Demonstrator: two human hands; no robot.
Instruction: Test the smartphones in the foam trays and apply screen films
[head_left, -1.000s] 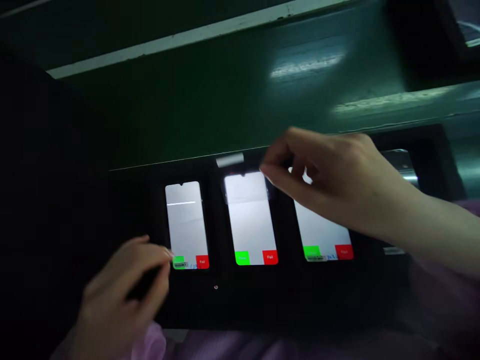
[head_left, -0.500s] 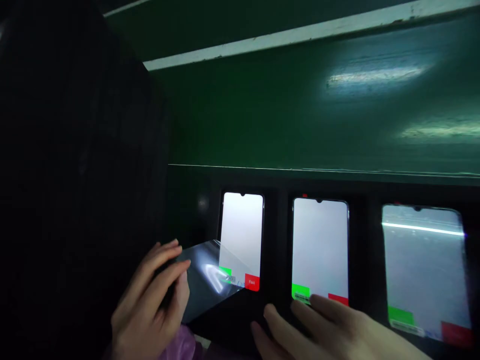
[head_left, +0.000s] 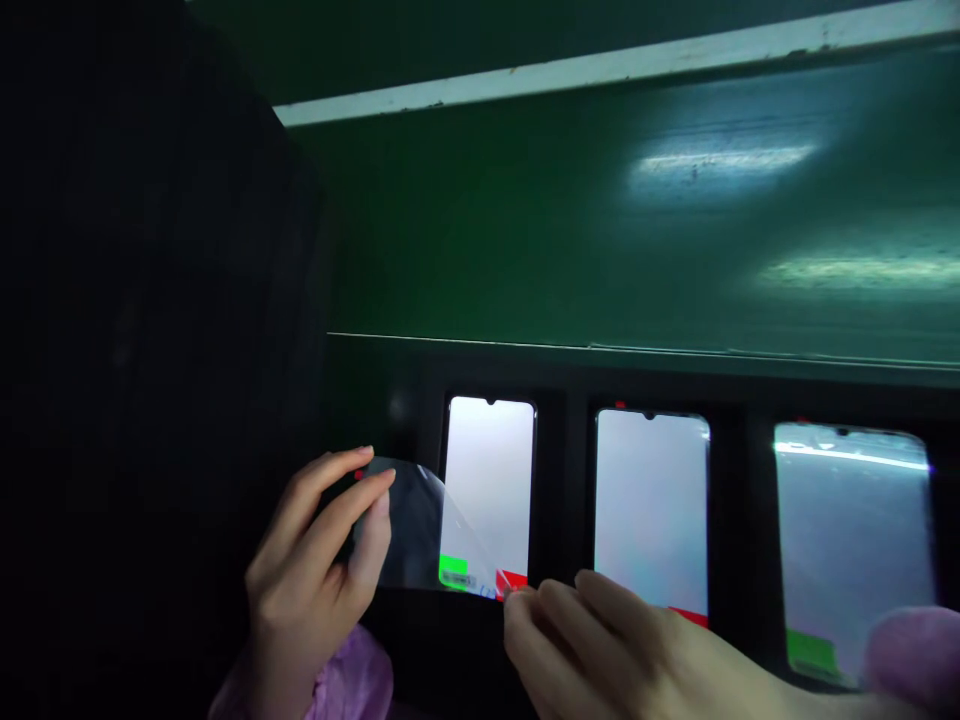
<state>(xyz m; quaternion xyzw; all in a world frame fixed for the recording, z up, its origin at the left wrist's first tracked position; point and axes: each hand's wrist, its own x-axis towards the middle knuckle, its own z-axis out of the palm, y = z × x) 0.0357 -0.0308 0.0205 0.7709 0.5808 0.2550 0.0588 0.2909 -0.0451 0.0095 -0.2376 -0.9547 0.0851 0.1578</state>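
My left hand (head_left: 311, 565) pinches the left edge of a thin clear protective film (head_left: 411, 535) between thumb and fingers. The film bows up at an angle, and its right part overlaps the lower left of the leftmost phone (head_left: 493, 460). That phone lies face up with a lit white screen, a green block and a red block at its bottom. At the phone's lower right corner, my right hand (head_left: 600, 645) has its fingertips closed on the film's corner. Its knuckles cover the bottom of the middle phone (head_left: 651, 500).
A third phone (head_left: 855, 540) lies at the right, a bright reflection across its top. All three rest on a dark surface beside a glossy green surface (head_left: 487, 230) with a white strip (head_left: 555, 75) behind. Deep black (head_left: 142, 350) fills the left side.
My right hand has moved left and closed its fingertips on the film's corner. My left hand has shifted slightly right and up. The film now bends between both hands.
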